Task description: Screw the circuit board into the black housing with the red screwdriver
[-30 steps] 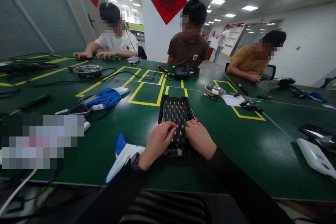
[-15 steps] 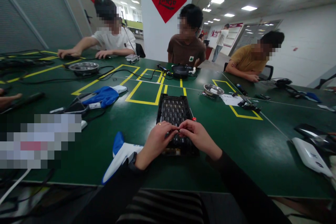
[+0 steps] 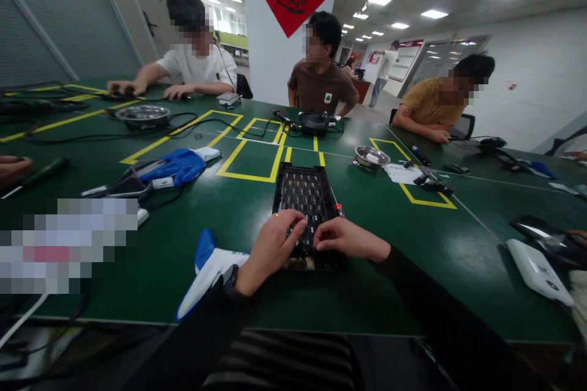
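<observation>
A black rectangular tray (image 3: 274, 201) lies in front of me, with rows of small shiny pieces (image 3: 300, 188) set in it. Over its near left part is my left hand (image 3: 279, 237), fingers curled and thumb close to the fingertips. My right hand (image 3: 349, 239) is at the tray's near right side, its fingers pinched together and pointing down into the tray. Anything between either hand's fingertips is too small or hidden to make out. Beside the tray's right edge sits a small red-topped item (image 3: 339, 210).
A blue and white glove (image 3: 208, 266) lies left of my left wrist. Farther off are another blue glove (image 3: 181, 166), a metal bowl (image 3: 372, 157) and a second bowl (image 3: 143, 115). A white device (image 3: 536, 269) rests at right. Several people sit around the green table (image 3: 413, 293).
My hands, whose fingertips met above the tray, have come apart. The right hand has moved down and slightly right; the left has stayed nearly in place.
</observation>
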Motion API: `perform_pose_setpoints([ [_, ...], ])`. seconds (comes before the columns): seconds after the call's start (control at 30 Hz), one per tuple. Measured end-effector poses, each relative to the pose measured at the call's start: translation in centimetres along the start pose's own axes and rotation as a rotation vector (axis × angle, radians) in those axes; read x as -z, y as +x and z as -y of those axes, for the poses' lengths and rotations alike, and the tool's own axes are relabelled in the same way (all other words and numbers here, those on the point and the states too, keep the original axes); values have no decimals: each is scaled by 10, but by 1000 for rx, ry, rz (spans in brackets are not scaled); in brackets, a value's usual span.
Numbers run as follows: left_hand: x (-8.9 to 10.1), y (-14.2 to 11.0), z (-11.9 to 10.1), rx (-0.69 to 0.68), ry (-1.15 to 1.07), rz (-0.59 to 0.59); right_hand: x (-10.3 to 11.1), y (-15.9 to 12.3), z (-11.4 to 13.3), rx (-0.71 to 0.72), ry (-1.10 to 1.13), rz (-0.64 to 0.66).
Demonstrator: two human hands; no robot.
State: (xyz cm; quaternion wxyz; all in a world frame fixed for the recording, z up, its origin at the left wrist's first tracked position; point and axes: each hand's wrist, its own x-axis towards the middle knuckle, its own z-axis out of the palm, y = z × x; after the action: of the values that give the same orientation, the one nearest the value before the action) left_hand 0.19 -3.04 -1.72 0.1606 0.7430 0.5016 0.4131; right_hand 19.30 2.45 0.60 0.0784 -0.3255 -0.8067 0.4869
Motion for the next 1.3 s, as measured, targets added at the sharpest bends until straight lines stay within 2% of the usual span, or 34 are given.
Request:
perform_pose_setpoints([
  [0.13, 2, -1, 0, 0, -8, -23, -6, 6, -2, -55, 42, -4],
  [0.33, 4, -3, 0, 34, -41, -138, -6, 12, -6, -73, 66, 45],
  [0.53, 5, -5, 0, 45, -70, -223, -6, 16, -11, -64, -22, 44],
  [0.97, 4, -6, 1, 42, -103, -208, -8, 20, -13, -89, -200, -12],
  [1.3, 4, -6, 2, 38, -91, -193, -7, 20, -8, -100, -225, -7],
])
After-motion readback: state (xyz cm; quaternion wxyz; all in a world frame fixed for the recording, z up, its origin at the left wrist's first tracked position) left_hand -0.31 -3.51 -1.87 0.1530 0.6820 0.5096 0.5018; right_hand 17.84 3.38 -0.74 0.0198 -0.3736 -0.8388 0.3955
